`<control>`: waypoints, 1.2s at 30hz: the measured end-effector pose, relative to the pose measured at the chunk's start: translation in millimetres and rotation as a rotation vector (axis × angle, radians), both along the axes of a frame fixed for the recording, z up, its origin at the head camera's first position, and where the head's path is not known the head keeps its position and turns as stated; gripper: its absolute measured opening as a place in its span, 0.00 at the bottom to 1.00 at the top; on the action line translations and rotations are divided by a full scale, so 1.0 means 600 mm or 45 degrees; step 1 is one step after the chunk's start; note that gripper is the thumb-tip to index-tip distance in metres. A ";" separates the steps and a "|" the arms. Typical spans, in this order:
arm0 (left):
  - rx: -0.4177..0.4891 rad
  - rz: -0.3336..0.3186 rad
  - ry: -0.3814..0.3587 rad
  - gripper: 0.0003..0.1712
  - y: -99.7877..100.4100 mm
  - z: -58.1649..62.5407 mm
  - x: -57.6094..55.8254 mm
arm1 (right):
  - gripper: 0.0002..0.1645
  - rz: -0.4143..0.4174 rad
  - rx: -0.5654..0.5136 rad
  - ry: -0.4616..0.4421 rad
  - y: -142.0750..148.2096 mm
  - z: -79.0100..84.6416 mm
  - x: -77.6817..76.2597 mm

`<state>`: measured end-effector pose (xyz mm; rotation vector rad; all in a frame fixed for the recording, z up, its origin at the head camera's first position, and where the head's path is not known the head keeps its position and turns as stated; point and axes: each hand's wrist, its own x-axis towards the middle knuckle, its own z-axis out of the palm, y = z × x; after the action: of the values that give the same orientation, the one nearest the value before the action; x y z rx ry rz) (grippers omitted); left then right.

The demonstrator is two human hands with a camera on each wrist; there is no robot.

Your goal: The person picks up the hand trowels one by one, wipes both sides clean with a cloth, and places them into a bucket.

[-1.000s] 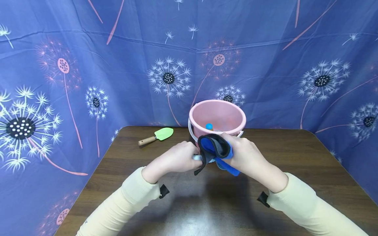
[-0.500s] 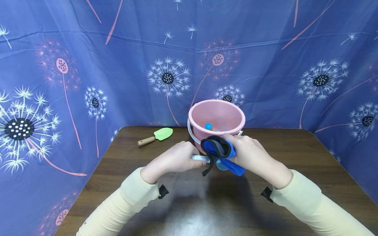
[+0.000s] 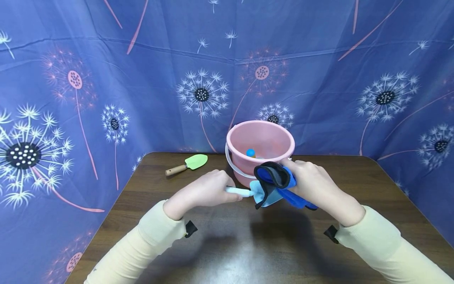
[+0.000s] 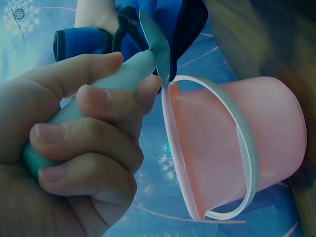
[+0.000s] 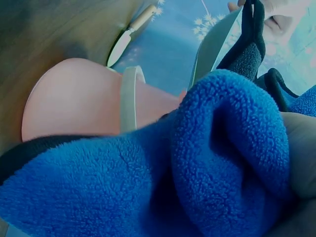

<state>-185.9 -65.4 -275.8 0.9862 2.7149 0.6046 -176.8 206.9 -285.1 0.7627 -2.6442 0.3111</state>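
Note:
My left hand [image 3: 207, 189] grips the pale blue handle of a small trowel [image 3: 239, 192], with fingers curled round it in the left wrist view. The trowel's light blue blade [image 4: 157, 42] points toward my right hand [image 3: 313, 179]. That hand holds a bunched, fluffy blue cloth [image 5: 227, 128] with black edging. A dark fold of the cloth overlaps the blade in the head view, hiding part of it. Just behind the trowel and cloth stands a pink bucket [image 3: 242, 167] with a white handle [image 4: 247, 153].
Inside the bucket a round blue thing [image 3: 250, 152] shows near the bottom. A second trowel [image 3: 196, 161], with a green blade and wooden handle, lies at the back left of the brown table [image 3: 227, 244]. A blue dandelion-print curtain [image 3: 159, 79] hangs behind.
My right hand has moved right with the cloth, along the blade and away from the trowel's handle. More of the handle and blade now shows. My left hand has shifted slightly left.

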 end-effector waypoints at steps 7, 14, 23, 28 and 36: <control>0.015 -0.035 -0.027 0.17 -0.015 -0.002 -0.006 | 0.35 -0.024 -0.051 -0.010 0.018 0.006 0.002; 0.025 -0.019 -0.042 0.13 -0.026 -0.004 -0.007 | 0.28 -0.029 -0.140 -0.052 0.029 0.020 0.007; 0.034 -0.014 -0.079 0.14 -0.028 -0.016 -0.012 | 0.19 -0.030 -0.218 0.032 0.026 0.064 0.016; 0.027 -0.027 -0.070 0.15 -0.025 -0.025 -0.015 | 0.22 -0.024 -0.267 0.075 0.022 0.086 0.019; 0.037 -0.054 -0.077 0.15 -0.011 -0.027 -0.017 | 0.24 0.048 -0.384 0.185 0.003 0.100 0.026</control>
<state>-196.2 -72.2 -291.8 1.0130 2.6329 0.6565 -161.2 208.8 -225.2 0.7066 -2.3757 0.6239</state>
